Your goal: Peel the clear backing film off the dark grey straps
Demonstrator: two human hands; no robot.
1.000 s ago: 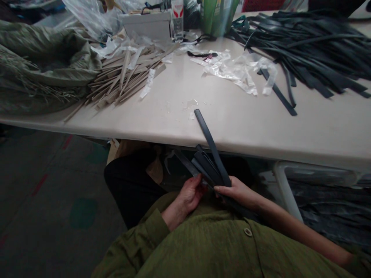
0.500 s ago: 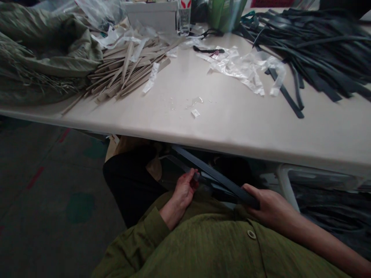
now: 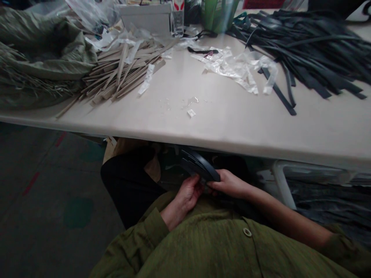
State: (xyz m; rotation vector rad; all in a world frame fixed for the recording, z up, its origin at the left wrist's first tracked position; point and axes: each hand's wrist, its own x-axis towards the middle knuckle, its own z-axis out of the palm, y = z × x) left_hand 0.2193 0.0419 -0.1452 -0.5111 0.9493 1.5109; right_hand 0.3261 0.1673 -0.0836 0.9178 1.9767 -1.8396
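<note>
The right hand [image 3: 232, 184] grips dark strips [image 3: 199, 162] that slant forward and leftward, the left hand [image 3: 188, 193] curled just beside them, its hold impossible to tell in the dimness. Beyond, the strips' far ends blur into shadow near the table's [image 3: 261, 127] edge; farther off, a dark heap [image 3: 313, 50] runs out of view rightward.

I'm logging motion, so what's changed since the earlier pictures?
The right hand moved left since half a second ago, back beside the left hand. The held flat dark strips, one crossing the white table's edge earlier, now show below it. The flat beige strips and black strip pile stayed.
</note>
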